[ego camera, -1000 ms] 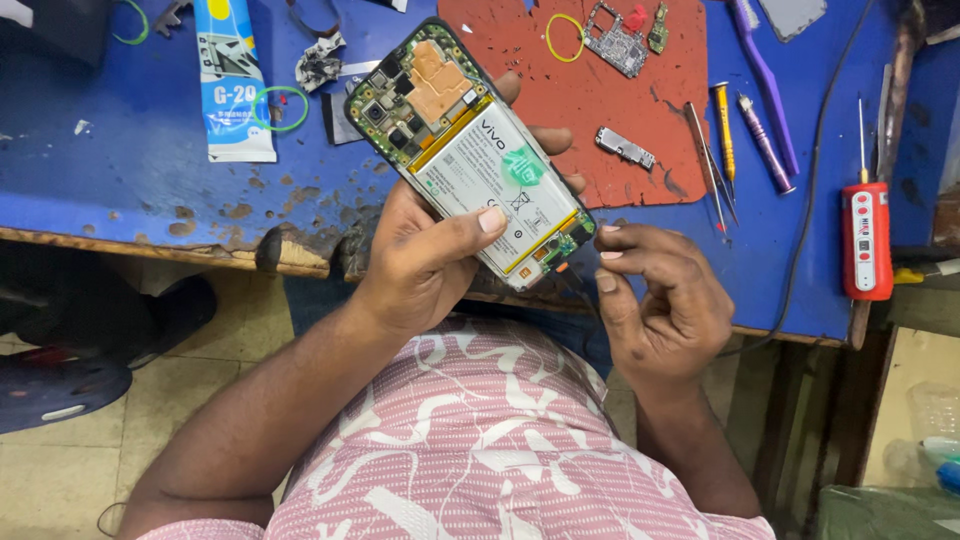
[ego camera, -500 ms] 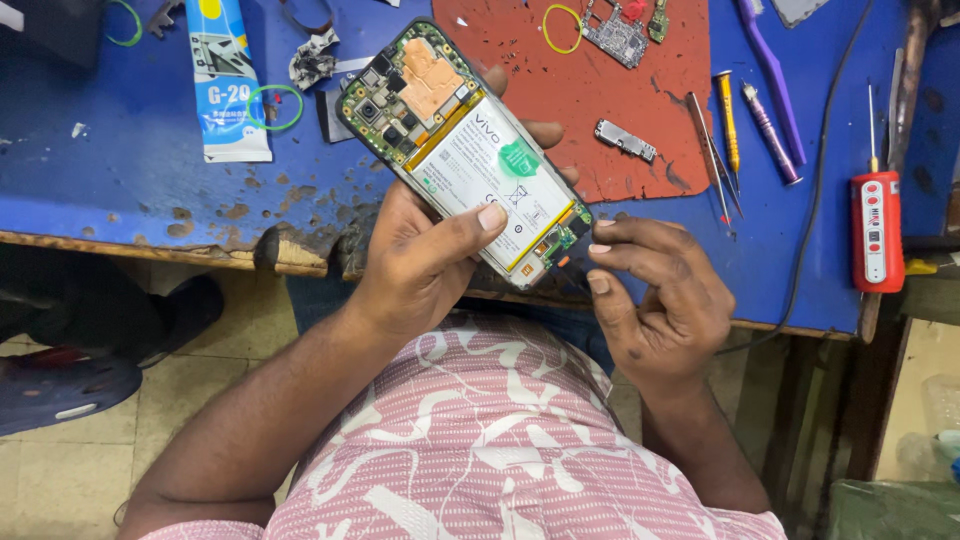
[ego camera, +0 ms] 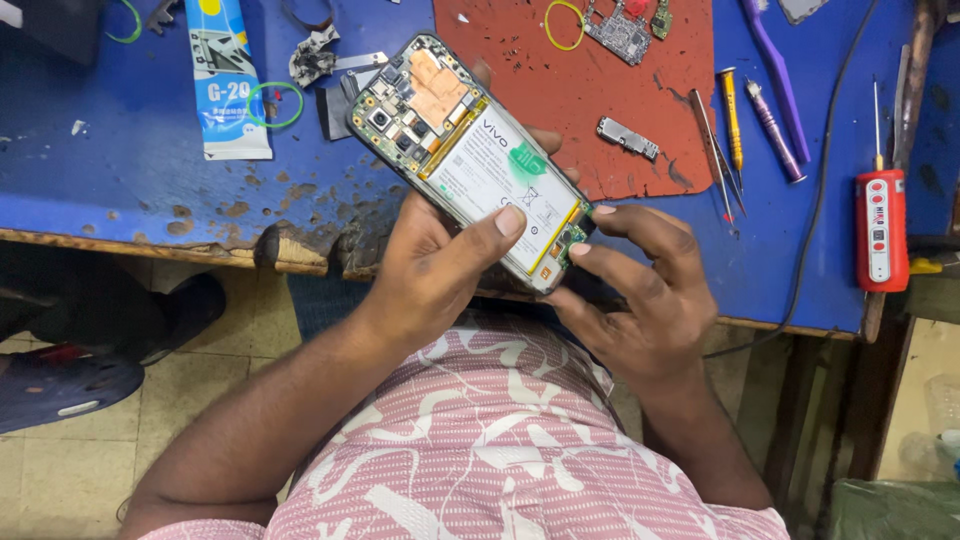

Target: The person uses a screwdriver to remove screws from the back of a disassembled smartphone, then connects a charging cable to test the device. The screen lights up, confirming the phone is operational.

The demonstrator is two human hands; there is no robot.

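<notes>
One opened phone gripped from below by the left hand, thumb laid on its battery, lower end pinched by right hand fingertips, held above the blue bench edge, two screwdrivers at 2 o'clock, one red mat at 12 o'clock.

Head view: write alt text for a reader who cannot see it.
A left hand holds an opened smartphone, battery and circuit board exposed, while the right hand touches its lower end with its fingers. Beneath is a worn blue workbench with a red mat, a red tester screwdriver and a glue tube.
</notes>
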